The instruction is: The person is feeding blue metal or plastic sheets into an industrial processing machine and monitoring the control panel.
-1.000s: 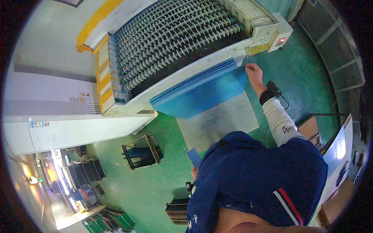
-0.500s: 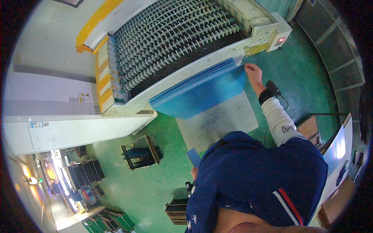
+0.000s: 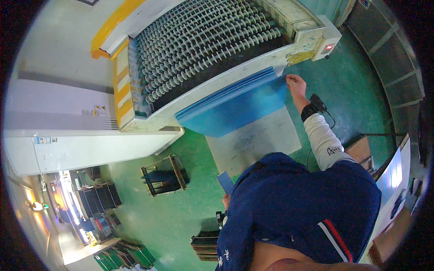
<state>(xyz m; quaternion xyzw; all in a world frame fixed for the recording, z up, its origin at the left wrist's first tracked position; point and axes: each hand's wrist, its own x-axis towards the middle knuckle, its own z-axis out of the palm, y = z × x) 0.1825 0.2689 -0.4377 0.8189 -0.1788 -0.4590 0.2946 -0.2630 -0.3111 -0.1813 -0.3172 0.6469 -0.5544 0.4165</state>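
Now pinching the sheet (image 3: 244, 106) by its corner in right grip (image 3: 297, 86) (slab (image 3: 225, 183) held in left grip (image 3: 226, 199)). Best move evenly, without bending.

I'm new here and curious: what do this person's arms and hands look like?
No gloves show on the right hand or left hand. Right: white fabric sleeve, dark marking, black wristband with boxy black device and thin dark cable. Left: navy fabric sleeve, white motifs, black wrist device.

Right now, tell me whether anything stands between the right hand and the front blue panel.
Nothing visible does. The right hand is at the right-hand upper corner of the front blue panel; the other blue panels are behind it, beside the roller machine.
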